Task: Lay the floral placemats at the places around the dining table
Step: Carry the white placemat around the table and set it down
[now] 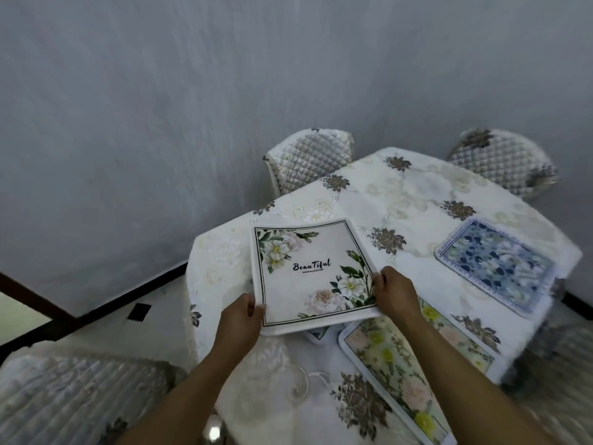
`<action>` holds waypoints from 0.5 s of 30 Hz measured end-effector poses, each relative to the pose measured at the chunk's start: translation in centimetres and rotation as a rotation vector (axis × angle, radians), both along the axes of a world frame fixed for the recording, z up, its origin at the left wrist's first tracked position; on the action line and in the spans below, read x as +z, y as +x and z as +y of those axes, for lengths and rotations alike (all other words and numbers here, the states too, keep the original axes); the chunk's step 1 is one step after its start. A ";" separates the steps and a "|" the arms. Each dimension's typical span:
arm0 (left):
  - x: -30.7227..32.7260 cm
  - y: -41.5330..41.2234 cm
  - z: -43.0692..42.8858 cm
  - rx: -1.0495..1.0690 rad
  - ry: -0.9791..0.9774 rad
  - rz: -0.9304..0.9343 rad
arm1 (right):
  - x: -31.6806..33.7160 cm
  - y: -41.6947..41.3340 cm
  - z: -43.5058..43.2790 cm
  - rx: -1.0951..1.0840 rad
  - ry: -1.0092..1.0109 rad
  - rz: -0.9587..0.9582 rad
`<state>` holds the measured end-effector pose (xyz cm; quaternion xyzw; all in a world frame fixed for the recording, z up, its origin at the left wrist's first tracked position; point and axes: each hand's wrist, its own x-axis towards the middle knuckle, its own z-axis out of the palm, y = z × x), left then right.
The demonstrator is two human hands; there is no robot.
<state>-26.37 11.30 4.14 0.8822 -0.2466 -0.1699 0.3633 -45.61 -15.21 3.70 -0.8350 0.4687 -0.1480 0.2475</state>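
Observation:
I hold a white floral placemat [313, 271] printed "Beautiful" over the dining table [414, 200], which is covered by a cream embroidered cloth. My left hand [242, 319] grips its near left corner and my right hand [394, 292] grips its near right corner. A yellow-flowered placemat [401, 364] lies flat on the table under my right forearm. A blue floral placemat [497, 261] lies at the table's right edge. A corner of another mat [317, 334] peeks out beneath the held one.
Two quilted chairs stand at the far side, one [309, 157] on the left and one [500, 162] on the right. A cushioned seat [77, 393] sits at lower left. A grey wall rises behind, with tiled floor [106, 322] to the left.

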 end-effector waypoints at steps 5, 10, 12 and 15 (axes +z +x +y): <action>4.0 -3.8 2.4 -0.251 -0.051 -0.090 | 4.2 -7.3 4.5 -0.116 -0.075 -0.001; 6.3 -9.6 3.1 -0.406 -0.139 -0.133 | 8.1 -16.8 8.9 -0.279 -0.131 -0.004; 7.0 -12.6 2.9 -0.467 -0.156 -0.129 | 9.5 -20.8 10.3 -0.336 -0.145 -0.002; 8.4 -17.5 2.0 -0.555 -0.147 -0.115 | 11.2 -27.4 11.8 -0.412 -0.148 -0.021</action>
